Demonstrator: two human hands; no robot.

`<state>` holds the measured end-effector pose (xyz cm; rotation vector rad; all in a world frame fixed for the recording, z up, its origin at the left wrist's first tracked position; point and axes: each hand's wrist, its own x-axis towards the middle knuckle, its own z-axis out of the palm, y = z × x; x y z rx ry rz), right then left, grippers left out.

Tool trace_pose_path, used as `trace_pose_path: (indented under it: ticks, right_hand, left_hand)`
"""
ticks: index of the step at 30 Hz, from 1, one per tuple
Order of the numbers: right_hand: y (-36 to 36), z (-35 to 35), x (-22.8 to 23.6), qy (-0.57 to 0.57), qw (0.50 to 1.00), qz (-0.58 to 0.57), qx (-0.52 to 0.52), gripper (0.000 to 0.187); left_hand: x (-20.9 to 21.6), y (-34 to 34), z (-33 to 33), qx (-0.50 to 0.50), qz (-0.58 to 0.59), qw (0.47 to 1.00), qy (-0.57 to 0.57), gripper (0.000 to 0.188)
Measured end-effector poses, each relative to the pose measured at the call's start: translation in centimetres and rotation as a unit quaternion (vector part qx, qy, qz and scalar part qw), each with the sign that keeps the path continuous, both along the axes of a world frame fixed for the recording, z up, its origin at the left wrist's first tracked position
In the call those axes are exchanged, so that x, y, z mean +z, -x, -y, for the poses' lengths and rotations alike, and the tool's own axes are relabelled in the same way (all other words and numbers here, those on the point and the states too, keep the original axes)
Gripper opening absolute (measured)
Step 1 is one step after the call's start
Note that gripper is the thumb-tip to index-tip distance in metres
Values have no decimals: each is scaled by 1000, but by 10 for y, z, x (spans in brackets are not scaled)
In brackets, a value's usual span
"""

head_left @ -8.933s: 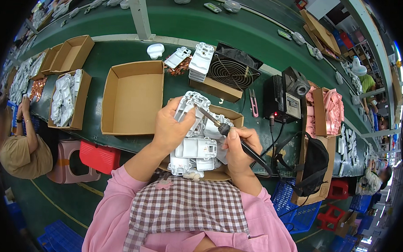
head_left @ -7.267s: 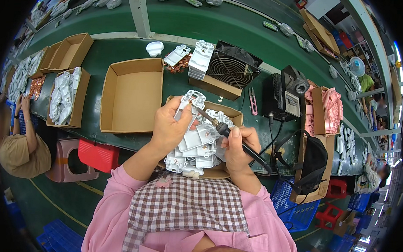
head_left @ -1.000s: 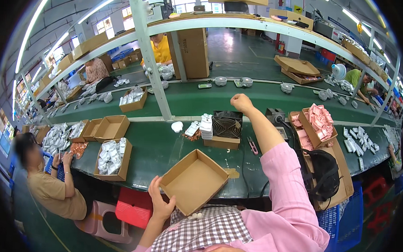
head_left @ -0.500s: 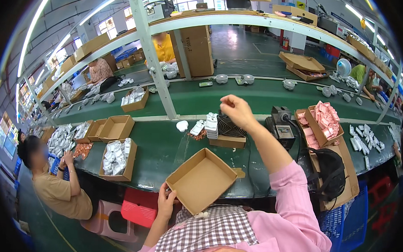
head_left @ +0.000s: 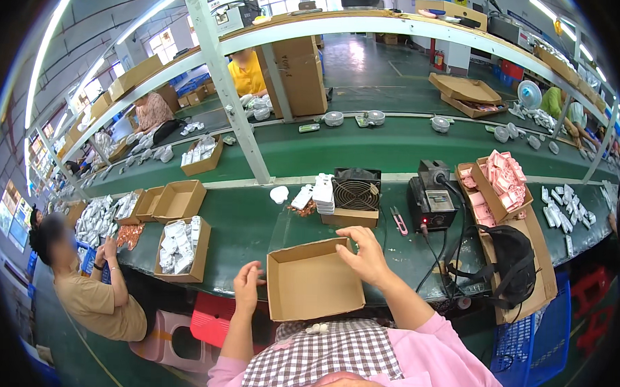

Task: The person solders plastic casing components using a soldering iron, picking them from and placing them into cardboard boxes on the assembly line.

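Observation:
An empty cardboard box (head_left: 315,284) without a lid lies at the near edge of the green bench, in front of my checked apron. My right hand (head_left: 368,258) grips its far right corner, thumb on the inner side and fingers over the rim. Beside the left wall, my left hand (head_left: 247,287) has its fingers apart and holds nothing. Beyond the box, a stack of white plastic parts (head_left: 323,194) stands next to a black fan (head_left: 356,194) on a cardboard piece. Pink-handled tweezers (head_left: 399,222) lie to the right of the fan.
A black soldering station (head_left: 432,204) with cables stands at right, near boxes of pink parts (head_left: 499,185) and a black bag (head_left: 511,265). At left, a box of white parts (head_left: 180,247) is on the bench near a seated co-worker (head_left: 95,281). A conveyor (head_left: 291,152) runs behind.
My right hand has come down from above the bench to the box's far right corner. The box has turned squarer to me, and my left hand has let go of its left side.

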<state>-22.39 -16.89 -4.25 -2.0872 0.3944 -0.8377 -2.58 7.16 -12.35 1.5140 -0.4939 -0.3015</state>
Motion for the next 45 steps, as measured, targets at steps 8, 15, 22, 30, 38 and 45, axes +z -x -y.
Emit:
trace_pose_path:
  ticks: [8, 15, 22, 30, 38, 45]
  right_hand:
    - [15, 6, -55, -124, 990, 62, 32, 62]
    - [6, 2, -84, -188, 973, 105, 81, 83]
    - [6, 5, -87, -249, 959, 78, 113, 86]
    - [-2, 3, -95, -368, 916, 86, 136, 85]
    - [-11, 6, -85, -325, 937, 34, 124, 73]
    - [-16, 4, -86, -293, 951, 37, 89, 65]
  left_hand:
    - [-37, -25, 5, 191, 272, 920, -209, 15]
    - [-35, -25, 12, 218, 336, 879, -260, 14]
    - [-42, -30, 10, 248, 320, 858, -316, 14]
    - [-44, -25, 11, 262, 309, 858, -316, 14]
    - [-38, -22, 4, 249, 324, 856, -316, 13]
    - [30, -32, -38, 284, 393, 872, -73, 2]
